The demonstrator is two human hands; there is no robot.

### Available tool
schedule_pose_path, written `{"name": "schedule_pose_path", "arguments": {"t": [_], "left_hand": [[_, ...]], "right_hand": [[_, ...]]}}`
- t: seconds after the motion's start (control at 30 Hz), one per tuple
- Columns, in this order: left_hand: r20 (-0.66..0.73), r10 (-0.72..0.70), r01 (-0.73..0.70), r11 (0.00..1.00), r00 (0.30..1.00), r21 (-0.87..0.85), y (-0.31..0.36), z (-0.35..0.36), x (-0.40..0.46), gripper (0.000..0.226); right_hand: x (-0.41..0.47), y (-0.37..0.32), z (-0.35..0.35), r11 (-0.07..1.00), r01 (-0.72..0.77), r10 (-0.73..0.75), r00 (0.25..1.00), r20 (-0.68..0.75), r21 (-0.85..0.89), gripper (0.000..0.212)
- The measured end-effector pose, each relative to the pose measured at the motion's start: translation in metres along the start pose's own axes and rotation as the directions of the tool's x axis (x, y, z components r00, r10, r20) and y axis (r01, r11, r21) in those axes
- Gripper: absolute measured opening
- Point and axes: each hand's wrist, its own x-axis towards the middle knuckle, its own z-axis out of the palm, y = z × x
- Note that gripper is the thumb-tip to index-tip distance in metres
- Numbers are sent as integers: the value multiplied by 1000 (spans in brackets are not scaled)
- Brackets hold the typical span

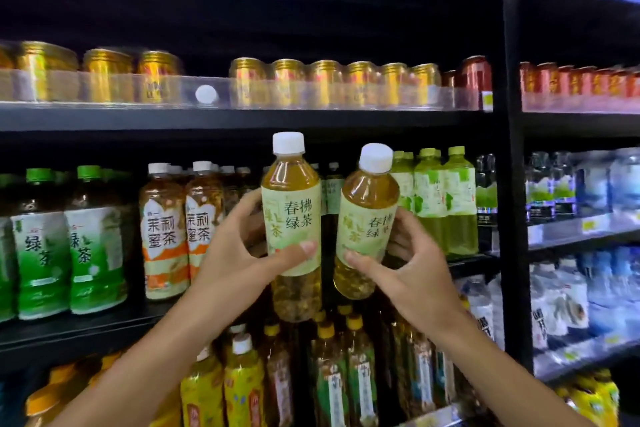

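Fingers of the left hand (239, 253) clamp the left bottle (292, 215) upright, the right hand (415, 270) likewise clamps the right bottle (367, 218), tilted at its three o'clock, labels outward, probably for facing onto the middle shelf (86, 329).

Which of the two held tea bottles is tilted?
The right bottle, in the right hand: its cap leans rightward; the left bottle in the left hand stands upright.
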Motion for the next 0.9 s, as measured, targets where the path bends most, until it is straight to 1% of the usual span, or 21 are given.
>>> {"name": "schedule_pose_path", "arguments": {"t": [0.1, 0.2, 0.3, 0.43, 0.53, 0.6, 0.73, 0.8, 0.9], "left_hand": [[4, 55, -55, 998, 998, 6, -13, 0, 24, 67], [-24, 81, -81, 997, 996, -1, -28, 0, 47, 67], [-11, 94, -94, 996, 996, 0, -40, 4, 63, 69], [13, 100, -100, 995, 995, 26, -48, 10, 77, 65], [-5, 116, -115, 990, 993, 77, -54, 14, 87, 64], [-49, 111, -105, 989, 993, 101, -59, 20, 94, 64], [-92, 44, -35, 994, 995, 100, -70, 30, 110, 67], [-104, 18, -6, 993, 994, 115, -76, 36, 115, 68], [-117, -2, 20, 988, 993, 150, -82, 44, 123, 70]], "right_hand": [[27, 14, 5, 999, 32, -33, 998, -47, -7, 70], [52, 29, 7, 998, 47, -50, 997, -63, -44, 68], [71, 46, 10, 994, 49, -57, 995, -84, -97, 75], [95, 68, 16, 990, 10, -20, 997, -69, -139, 76], [112, 81, 20, 987, -17, 14, 1000, -23, -160, 67], [122, 91, 22, 986, -42, 46, 999, 17, -161, 58], [137, 112, 26, 973, -69, 84, 995, 56, -220, 55], [142, 120, 27, 967, -72, 90, 994, 61, -246, 51], [148, 130, 26, 954, -41, 60, 997, 55, -298, 48]]}}
